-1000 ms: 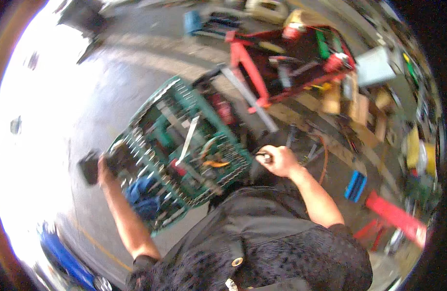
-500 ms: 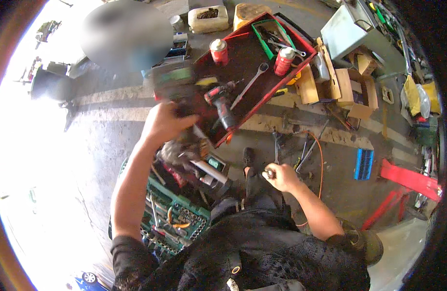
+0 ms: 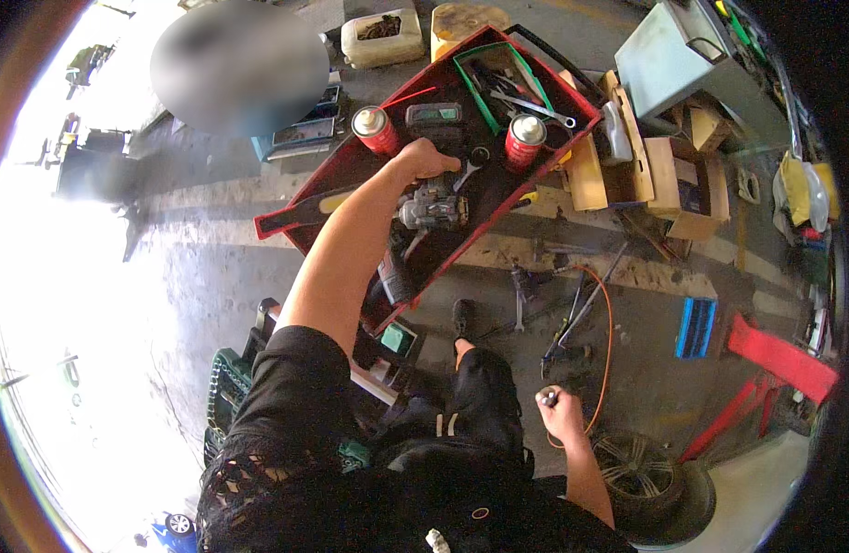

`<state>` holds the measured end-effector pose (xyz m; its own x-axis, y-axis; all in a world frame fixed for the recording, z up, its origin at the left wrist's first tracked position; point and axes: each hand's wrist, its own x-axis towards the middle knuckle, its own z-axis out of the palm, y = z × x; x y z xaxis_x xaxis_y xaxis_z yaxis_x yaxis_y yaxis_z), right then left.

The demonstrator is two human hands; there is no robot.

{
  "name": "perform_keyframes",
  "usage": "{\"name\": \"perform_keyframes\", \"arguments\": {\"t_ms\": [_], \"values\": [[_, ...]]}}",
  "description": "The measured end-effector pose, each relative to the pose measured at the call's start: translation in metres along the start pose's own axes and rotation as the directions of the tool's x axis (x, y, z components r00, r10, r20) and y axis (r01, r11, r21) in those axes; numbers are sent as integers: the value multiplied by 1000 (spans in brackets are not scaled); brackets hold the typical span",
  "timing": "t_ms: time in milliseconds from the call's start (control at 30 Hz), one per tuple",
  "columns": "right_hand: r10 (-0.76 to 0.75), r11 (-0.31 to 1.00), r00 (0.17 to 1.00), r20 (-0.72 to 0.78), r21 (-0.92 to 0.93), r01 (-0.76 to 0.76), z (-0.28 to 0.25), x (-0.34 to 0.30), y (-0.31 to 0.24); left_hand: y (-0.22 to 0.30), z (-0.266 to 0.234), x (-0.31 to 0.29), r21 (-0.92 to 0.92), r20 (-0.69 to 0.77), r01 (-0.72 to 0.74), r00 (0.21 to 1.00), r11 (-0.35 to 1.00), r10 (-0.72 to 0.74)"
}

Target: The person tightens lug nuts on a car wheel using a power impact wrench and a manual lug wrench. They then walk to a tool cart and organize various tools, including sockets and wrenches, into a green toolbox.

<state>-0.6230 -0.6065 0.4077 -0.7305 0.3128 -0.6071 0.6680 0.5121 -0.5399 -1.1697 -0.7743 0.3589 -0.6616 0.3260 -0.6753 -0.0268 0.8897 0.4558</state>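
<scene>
My left hand reaches over a red metal tray, its fingers closed round the handle of a cordless impact wrench. The wrench's grey head lies toward me, and its battery pack is on the far side of the hand. A second power tool is partly hidden by my left forearm. Beside the hand lies a ratchet wrench. Low on the right, my right hand is shut on a small metal piece, only its rounded end showing.
Two red spray cans, one left and one right, stand in the tray near a green bin. Cardboard boxes, an orange hose, a blue tray, a red stand and a wheel are rightward.
My left hand has moved right and away from me with the impact wrench, which now rests within the tray. My right hand has moved lower and rightward, still closed. The view has shifted.
</scene>
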Motion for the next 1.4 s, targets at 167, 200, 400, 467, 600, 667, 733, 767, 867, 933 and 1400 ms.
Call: {"name": "perform_keyframes", "arguments": {"t_ms": [167, 200, 400, 467, 600, 667, 733, 767, 867, 933, 1400], "values": [[-24, 999, 998, 65, -27, 26, -5, 17, -15, -38, 19, 39, 66, -98, -117, 988, 991, 123], [-12, 1000, 998, 65, -18, 13, -5, 18, -16, -22, 20, 30, 57, -84, -124, 988, 991, 128], [-159, 981, 983, 93, 124, 147, -13, 49, -69, -1, -5, -86, 7, -290, -14, 957, 1000, 15], [-206, 953, 968, 144, 254, 165, -4, 71, -79, -24, 1, -157, -108, -403, -81, 915, 991, 31], [-376, 705, 851, 366, 709, 6, -16, 49, -198, -94, 29, -338, -278, -642, -410, 752, 869, 149], [-552, 616, 731, 401, 787, 33, -9, 25, -255, -135, 54, -429, -363, -751, -418, 660, 833, 4], [-661, 563, 603, 448, 827, 3, 13, 1, -303, -163, 76, -506, -440, -721, -342, 686, 830, -100], [-753, 604, 448, 482, 777, 180, 25, -9, -330, -181, 92, -532, -378, -780, -370, 621, 848, -76], [-656, 705, 417, 629, 707, 43, 92, -54, -379, -207, 118, -602, -396, -824, -410, 554, 821, -120], [-663, 685, 185, 726, 687, -241, 150, -83, -398, -227, 127, -629, -430, -818, -445, 560, 786, -131], [-318, 854, 201, 926, 372, -364, 351, -233, -368, -384, 233, -742, -900, -361, -425, 851, -98, -381]]}}
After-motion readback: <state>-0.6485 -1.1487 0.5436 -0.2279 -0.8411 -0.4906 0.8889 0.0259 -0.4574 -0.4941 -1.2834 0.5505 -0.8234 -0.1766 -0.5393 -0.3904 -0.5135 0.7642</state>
